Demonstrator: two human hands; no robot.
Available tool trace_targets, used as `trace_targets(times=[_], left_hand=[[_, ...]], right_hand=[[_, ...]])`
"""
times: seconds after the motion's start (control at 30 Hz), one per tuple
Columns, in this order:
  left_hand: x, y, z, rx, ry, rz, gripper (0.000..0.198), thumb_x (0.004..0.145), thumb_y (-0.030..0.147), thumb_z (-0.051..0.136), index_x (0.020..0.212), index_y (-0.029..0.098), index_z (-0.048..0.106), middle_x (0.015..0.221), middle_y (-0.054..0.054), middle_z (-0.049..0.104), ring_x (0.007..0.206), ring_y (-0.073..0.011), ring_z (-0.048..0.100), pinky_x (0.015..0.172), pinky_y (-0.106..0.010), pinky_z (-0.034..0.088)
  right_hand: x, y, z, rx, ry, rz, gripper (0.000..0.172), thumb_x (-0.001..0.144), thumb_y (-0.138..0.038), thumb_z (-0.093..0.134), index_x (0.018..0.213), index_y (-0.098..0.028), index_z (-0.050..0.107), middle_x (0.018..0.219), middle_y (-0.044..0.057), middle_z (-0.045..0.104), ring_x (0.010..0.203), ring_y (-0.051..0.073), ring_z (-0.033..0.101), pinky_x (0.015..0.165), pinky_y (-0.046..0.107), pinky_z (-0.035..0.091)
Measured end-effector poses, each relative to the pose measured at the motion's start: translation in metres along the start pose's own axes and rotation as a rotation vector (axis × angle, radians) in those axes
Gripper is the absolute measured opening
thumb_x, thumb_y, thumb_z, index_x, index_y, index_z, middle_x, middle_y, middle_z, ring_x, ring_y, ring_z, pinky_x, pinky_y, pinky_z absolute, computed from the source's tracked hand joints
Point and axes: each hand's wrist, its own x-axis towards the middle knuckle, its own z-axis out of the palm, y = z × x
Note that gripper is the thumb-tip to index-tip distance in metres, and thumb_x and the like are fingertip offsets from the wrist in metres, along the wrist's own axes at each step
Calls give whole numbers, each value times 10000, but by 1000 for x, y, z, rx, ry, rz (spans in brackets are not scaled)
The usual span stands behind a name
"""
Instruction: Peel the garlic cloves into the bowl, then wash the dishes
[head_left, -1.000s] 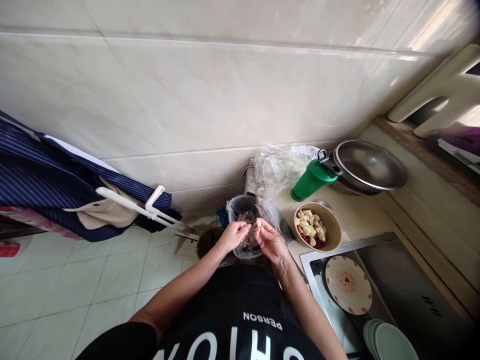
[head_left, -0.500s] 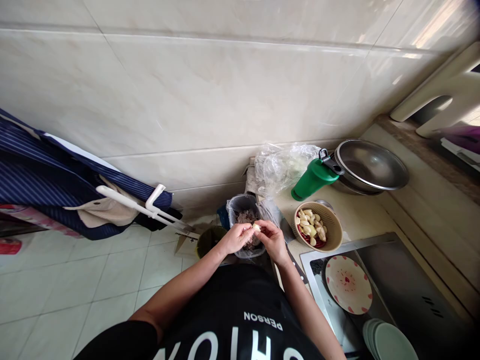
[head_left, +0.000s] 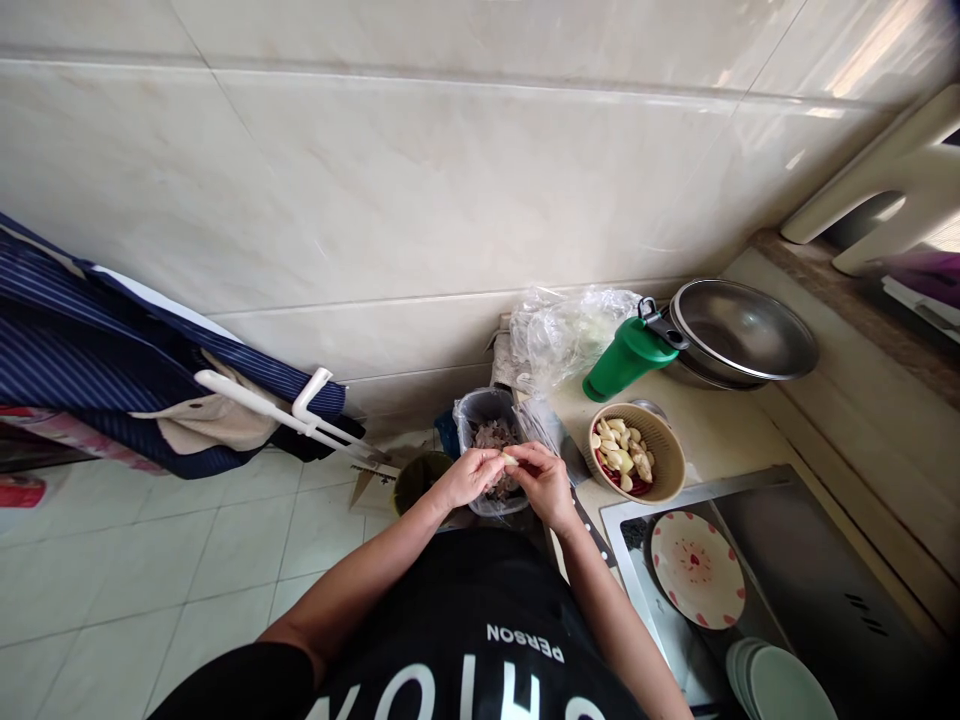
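Note:
Between the fingertips of both hands is a pale garlic clove, partly covered by the fingers. My left hand pinches it from the left, and my right hand grips it from the right. Both hands are over a lined bin holding a heap of papery peelings. To the right of my right hand, on the counter, a beige basket contains several peeled garlic cloves on top of something red.
A green shaker bottle, a crumpled plastic bag and metal bowls stand along the wall. A sink at right holds a patterned plate and stacked pale dishes. Left are a white pole and hanging dark striped cloth.
Both hands stay over the bin. The fingers have shifted slightly around the clove, and less of it shows now.

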Motion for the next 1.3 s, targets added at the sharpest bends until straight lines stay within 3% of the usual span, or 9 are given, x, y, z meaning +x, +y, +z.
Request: trace_targets(times=[0.17, 0.33, 0.5, 0.63, 0.83, 1.07, 1.17, 1.3], left_hand=[[-1, -2, -1, 5, 3, 17, 351, 870, 343, 356, 573, 167, 421, 480, 39, 420, 442, -74, 379, 483, -212, 323], [-2, 1, 0, -29, 2, 14, 324, 860, 313, 356, 570, 174, 396, 485, 40, 416, 445, -74, 383, 484, -210, 326], [-2, 4, 2, -40, -7, 9, 365, 868, 398, 372, 581, 174, 395, 496, 42, 409, 457, -72, 379, 490, -206, 328], [-1, 3, 1, -29, -10, -18, 382, 862, 443, 381, 596, 170, 410, 498, 40, 418, 453, -71, 377, 479, -204, 322], [0, 0, 1, 6, 26, -7, 318, 830, 325, 393, 553, 169, 403, 480, 37, 433, 439, -70, 383, 467, -200, 314], [3, -2, 2, 3, 78, 6, 335, 828, 328, 399, 539, 160, 427, 465, 43, 422, 428, -64, 357, 448, -194, 281], [6, -6, 2, 17, 102, -34, 340, 832, 349, 400, 547, 165, 420, 451, 48, 411, 418, -65, 341, 439, -197, 264], [7, -8, 1, 95, 147, -26, 374, 843, 406, 421, 555, 168, 410, 463, 47, 411, 439, -73, 360, 453, -201, 263]], right_hand=[[0, -6, 1, -58, -6, -12, 183, 735, -265, 669, 906, -225, 722, 839, 49, 645, 755, 166, 606, 690, 285, 489], [-1, 8, 6, 235, 28, 150, 210, 671, -300, 726, 865, -219, 725, 859, 41, 661, 756, 167, 614, 689, 291, 498], [-2, 18, 9, 448, 58, 333, 339, 593, -329, 774, 895, -188, 711, 840, 42, 700, 717, 174, 625, 689, 322, 514], [-1, 17, 7, 355, 55, 272, 328, 582, -328, 778, 874, -189, 718, 852, 48, 696, 740, 178, 627, 689, 304, 517], [-1, 14, 8, 319, 73, 251, 307, 576, -316, 786, 851, -195, 725, 836, 39, 690, 707, 161, 615, 659, 284, 513], [0, 11, 10, 775, -40, 560, 291, 683, -366, 723, 860, -139, 683, 663, 15, 642, 554, 100, 564, 570, 244, 498], [3, 8, 9, 942, -12, 660, 210, 732, -330, 679, 804, -134, 659, 655, 15, 618, 544, 84, 546, 529, 203, 486], [6, 6, 8, 1062, 45, 718, 188, 734, -219, 652, 913, -165, 631, 649, -10, 593, 506, 72, 500, 466, 176, 449]])
